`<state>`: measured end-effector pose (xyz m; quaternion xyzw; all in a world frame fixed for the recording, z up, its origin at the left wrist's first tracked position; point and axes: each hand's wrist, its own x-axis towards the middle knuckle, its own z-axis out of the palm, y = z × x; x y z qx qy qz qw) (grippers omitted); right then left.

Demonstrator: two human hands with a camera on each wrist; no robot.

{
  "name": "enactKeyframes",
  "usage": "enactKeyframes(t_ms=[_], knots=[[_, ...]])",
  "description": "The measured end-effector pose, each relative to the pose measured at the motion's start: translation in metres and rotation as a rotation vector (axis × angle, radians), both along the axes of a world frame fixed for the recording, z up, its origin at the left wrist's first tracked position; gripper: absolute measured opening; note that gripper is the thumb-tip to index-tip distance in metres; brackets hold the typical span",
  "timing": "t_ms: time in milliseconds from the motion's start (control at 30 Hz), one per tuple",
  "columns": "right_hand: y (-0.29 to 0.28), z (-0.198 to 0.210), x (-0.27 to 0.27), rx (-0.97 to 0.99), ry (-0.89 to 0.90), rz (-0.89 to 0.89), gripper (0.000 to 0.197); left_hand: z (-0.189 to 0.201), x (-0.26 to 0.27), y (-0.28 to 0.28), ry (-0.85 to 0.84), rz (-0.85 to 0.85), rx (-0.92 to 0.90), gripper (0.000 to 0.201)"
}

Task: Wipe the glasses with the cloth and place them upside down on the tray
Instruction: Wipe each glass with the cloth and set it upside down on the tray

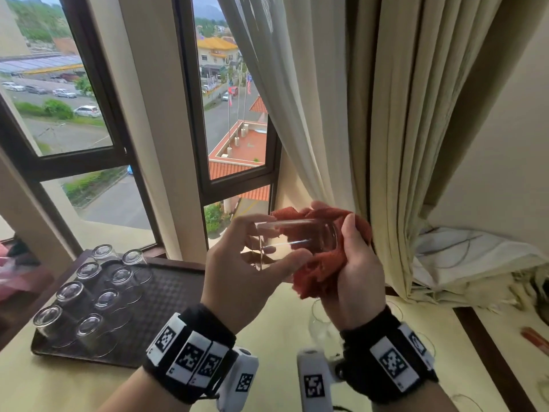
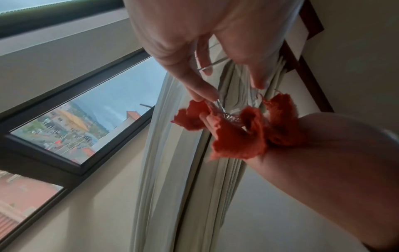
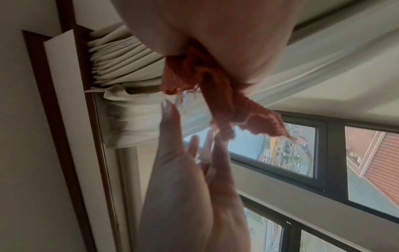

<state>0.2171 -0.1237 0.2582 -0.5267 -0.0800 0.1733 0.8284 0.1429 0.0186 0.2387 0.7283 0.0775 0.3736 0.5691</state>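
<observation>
I hold a clear glass on its side at chest height in front of the window. My left hand grips its open rim end with thumb and fingertips. My right hand clutches the orange-red cloth wrapped around the glass's base end. In the left wrist view the cloth bunches under the glass between my fingertips. In the right wrist view the cloth hangs from my palm. The dark tray lies at lower left with several glasses upside down on it.
Another clear glass stands on the pale table below my right wrist, mostly hidden. Cream curtains hang to the right, beside the window. An orange object lies at the table's right edge.
</observation>
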Motion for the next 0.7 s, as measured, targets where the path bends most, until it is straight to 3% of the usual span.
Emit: enactKeyframes(t_ms=[133,267,400,500,600,700], knots=[[0.008,-0.016,-0.014,-0.056,0.038,-0.087,0.055,0.001,0.009,0.001,0.124,0.018,-0.069,0.059],[0.007,-0.021,-0.009,-0.215,-0.243,-0.182,0.037,-0.002,0.012,-0.005,0.363,-0.13,-0.189,0.065],[0.001,-0.016,0.002,-0.369,-0.452,-0.118,0.05,-0.01,0.013,-0.004,0.523,-0.293,-0.255,0.081],[0.0,-0.016,0.006,-0.404,-0.464,-0.129,0.034,-0.008,0.012,-0.004,0.52,-0.484,-0.456,0.063],[-0.002,-0.012,0.004,-0.34,-0.384,-0.231,0.036,-0.01,0.009,0.001,0.44,-0.525,-0.639,0.047],[-0.008,-0.007,0.001,-0.276,-0.309,-0.319,0.024,-0.011,0.008,0.009,0.344,-0.511,-0.864,0.059]])
